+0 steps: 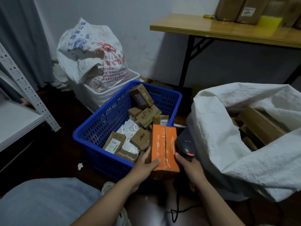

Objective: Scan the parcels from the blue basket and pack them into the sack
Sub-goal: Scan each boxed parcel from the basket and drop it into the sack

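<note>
While the left hand (143, 165) grips the orange parcel (164, 147) by its near end, thumb across the top face and fingers curled beneath, the right hand (190, 167) is wrapped around the handle of a black scanner (185, 145), whose red lamp is lit. The parcel is held above the near right corner of the blue basket (105, 121), touching or just beside the scanner head. The open sack (219, 144) stands to the right and already holds brown boxes (260, 126). Many parcels (141, 97) remain in the basket, so the task appears to be far from finished.

Likely faults from this position:
- No shipping label shows on the upturned face, and the scanner lies alongside the parcel rather than facing it. A read may therefore fail, and the parcel may go into the sack unscanned.
- With only one end of the parcel held, its far end could dip and the parcel drop back among the unscanned ones.
- The scanner's cable (175, 211) trails near the person's lap and could snag on a reach toward the sack.
</note>
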